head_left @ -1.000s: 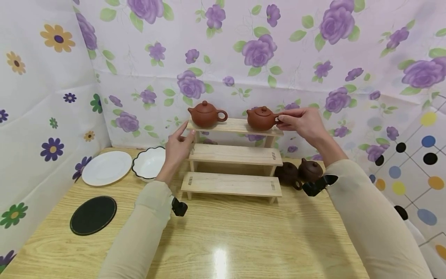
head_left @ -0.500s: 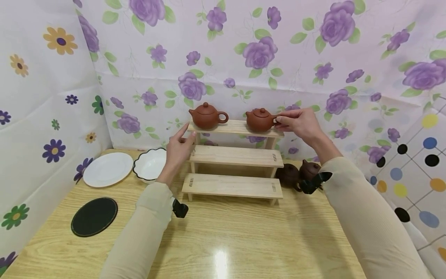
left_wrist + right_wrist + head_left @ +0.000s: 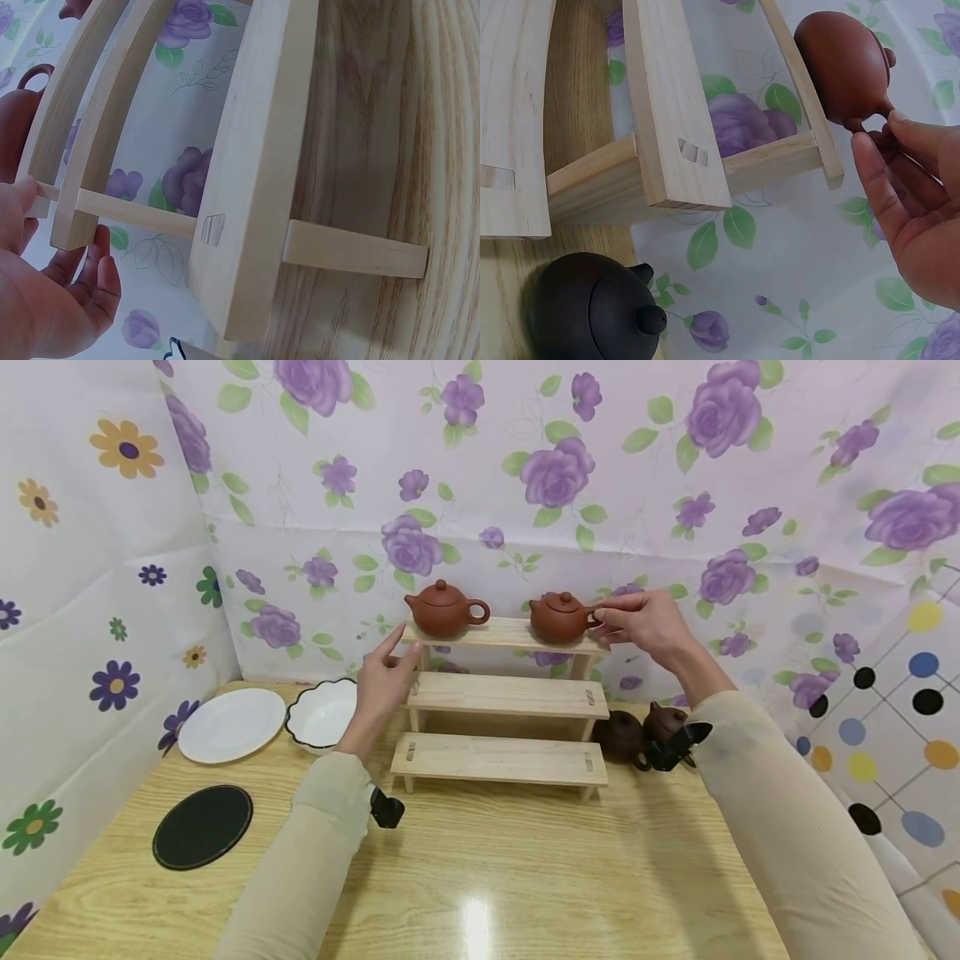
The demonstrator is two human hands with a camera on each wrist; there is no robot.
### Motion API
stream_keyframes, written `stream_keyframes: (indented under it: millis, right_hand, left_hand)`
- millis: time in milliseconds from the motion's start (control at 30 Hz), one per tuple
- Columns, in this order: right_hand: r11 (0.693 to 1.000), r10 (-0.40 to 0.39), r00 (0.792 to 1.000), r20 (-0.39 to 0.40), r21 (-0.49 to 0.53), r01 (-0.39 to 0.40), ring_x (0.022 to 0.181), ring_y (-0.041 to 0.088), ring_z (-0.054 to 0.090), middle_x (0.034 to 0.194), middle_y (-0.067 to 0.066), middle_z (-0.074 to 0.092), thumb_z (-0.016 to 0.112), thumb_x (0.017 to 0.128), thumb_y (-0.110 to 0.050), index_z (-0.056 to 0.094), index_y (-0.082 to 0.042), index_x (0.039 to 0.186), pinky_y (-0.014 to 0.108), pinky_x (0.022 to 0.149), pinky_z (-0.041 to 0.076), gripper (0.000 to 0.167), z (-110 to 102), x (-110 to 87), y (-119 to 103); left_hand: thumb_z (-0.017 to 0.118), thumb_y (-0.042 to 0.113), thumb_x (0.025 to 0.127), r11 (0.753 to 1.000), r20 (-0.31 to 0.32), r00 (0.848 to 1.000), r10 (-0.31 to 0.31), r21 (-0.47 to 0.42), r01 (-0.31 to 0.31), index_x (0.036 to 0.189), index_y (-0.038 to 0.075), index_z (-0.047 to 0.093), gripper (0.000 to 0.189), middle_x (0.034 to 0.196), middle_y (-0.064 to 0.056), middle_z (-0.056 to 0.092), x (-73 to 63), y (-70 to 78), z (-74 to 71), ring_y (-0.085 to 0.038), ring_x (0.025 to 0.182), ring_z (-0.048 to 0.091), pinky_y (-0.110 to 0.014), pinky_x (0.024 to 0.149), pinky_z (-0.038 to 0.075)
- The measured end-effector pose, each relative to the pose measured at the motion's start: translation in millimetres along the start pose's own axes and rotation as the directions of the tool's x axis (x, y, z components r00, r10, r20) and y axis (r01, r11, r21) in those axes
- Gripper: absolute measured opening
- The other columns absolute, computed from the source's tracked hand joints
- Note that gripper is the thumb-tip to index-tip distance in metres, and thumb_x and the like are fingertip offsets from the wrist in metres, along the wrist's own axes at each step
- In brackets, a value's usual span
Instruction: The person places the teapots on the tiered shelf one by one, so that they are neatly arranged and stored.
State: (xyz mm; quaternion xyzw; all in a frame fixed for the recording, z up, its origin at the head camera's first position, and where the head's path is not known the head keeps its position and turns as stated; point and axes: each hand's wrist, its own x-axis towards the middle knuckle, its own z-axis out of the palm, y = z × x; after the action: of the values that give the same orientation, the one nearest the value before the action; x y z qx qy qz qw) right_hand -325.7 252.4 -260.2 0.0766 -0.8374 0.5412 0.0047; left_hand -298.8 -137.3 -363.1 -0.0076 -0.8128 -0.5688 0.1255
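On the top tier of a three-tier wooden rack stand two reddish-brown clay teapots. My right hand pinches the loop handle of the right teapot between thumb and fingers; its spout points left. The right wrist view shows this teapot resting at the upper board, fingertips on its handle. The left teapot stands by itself, its spout also to the left. My left hand is at the rack's left side, loosely bent fingers by the board ends and a fingertip at the top board.
Two dark teapots, one nearer the rack and one further right, stand on the table. At the left are a white scalloped bowl, a white plate and a black round mat. Floral cloth hangs behind.
The right teapot, with my right hand on its handle, has shifted very slightly left and toward me on the top tier. My left hand stays in the same place by the rack.
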Motion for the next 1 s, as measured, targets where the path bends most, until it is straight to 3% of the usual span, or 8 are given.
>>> stream_keyframes:
  millis: [167, 433, 733, 1000]
  right_hand:
    - [1.0, 0.018, 1.0, 0.006, -0.015, -0.018, 0.078, 0.012, 0.078, 0.106, 0.007, 0.082, 0.067, 0.105, -0.018, 0.068, 0.006, 0.136, 0.032, 0.082, 0.064, 0.039, -0.6, -0.7, 0.2]
    - [0.998, 0.008, 1.0, -0.016, -0.057, -0.009, 0.09, 0.011, 0.077, 0.126, 0.01, 0.075, 0.069, 0.105, -0.024, 0.068, -0.001, 0.139, 0.029, 0.083, 0.063, 0.042, -7.1, -6.9, -1.9]
    - [1.0, -0.019, 0.988, -0.156, -0.016, 0.017, 0.083, 0.006, 0.076, 0.101, -0.016, 0.073, 0.073, 0.101, -0.03, 0.067, 0.003, 0.137, 0.025, 0.077, 0.063, 0.049, -21.5, -23.4, 3.4]
    - [1.0, -0.014, 0.977, -0.214, 0.011, 0.017, 0.083, 0.006, 0.075, 0.101, -0.017, 0.074, 0.074, 0.1, -0.034, 0.073, -0.006, 0.132, 0.027, 0.076, 0.063, 0.043, -38.1, -52.9, 21.4]
  left_hand:
    - [0.059, 0.047, 0.107, 1.0, 0.0, 1.0, 0.003, 0.007, -0.003, 0.161, 0.034, 0.046, 0.058, 0.086, -0.002, 0.063, -0.7, -0.5, 0.5, -0.011, 0.06, 0.053, -0.027, 0.058, 0.045]
    - [0.059, 0.05, 0.106, 1.0, 0.005, 1.0, -0.007, 0.019, 0.007, 0.162, 0.034, 0.045, 0.059, 0.093, -0.006, 0.065, -0.3, 0.5, -0.5, -0.01, 0.062, 0.055, -0.026, 0.06, 0.047]
    - [0.058, 0.05, 0.106, 0.999, 0.014, 1.0, -0.019, 0.032, 0.019, 0.163, 0.034, 0.042, 0.061, 0.103, -0.011, 0.067, -0.4, 2.5, -3.1, -0.014, 0.07, 0.058, -0.028, 0.063, 0.048]
    - [0.055, 0.05, 0.108, 0.998, 0.047, 0.998, -0.049, 0.036, 0.047, 0.166, 0.029, 0.038, 0.064, 0.134, -0.017, 0.063, -12.0, 1.7, -19.2, -0.033, 0.106, 0.068, -0.024, 0.071, 0.049]
